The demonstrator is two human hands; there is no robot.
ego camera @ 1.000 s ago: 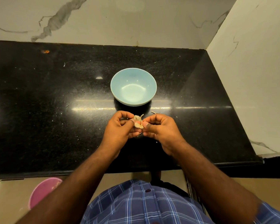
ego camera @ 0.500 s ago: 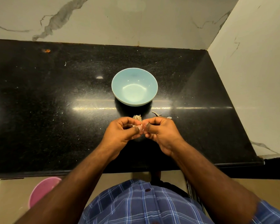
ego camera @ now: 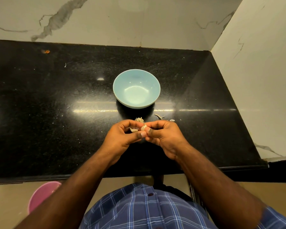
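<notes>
My left hand (ego camera: 122, 138) and my right hand (ego camera: 165, 136) meet above the near middle of the black counter (ego camera: 56, 113). Between their thumbs and fingertips they pinch a small pale garlic clove (ego camera: 143, 128). A loose strip of papery skin (ego camera: 132, 129) hangs by my left fingers. More garlic (ego camera: 139, 119) lies on the counter just beyond my hands. A light blue bowl (ego camera: 136, 88) stands empty behind them.
Bits of garlic skin (ego camera: 159, 116) lie on the counter right of the bowl. Marble walls (ego camera: 254, 80) close the back and right side. A pink bucket (ego camera: 41, 195) stands on the floor at lower left, below the counter's front edge.
My hands have dropped slightly toward me. The garlic piece that stood up between my fingers now lies on the counter beyond them, and a smaller clove is pinched, with skin peeled to the left.
</notes>
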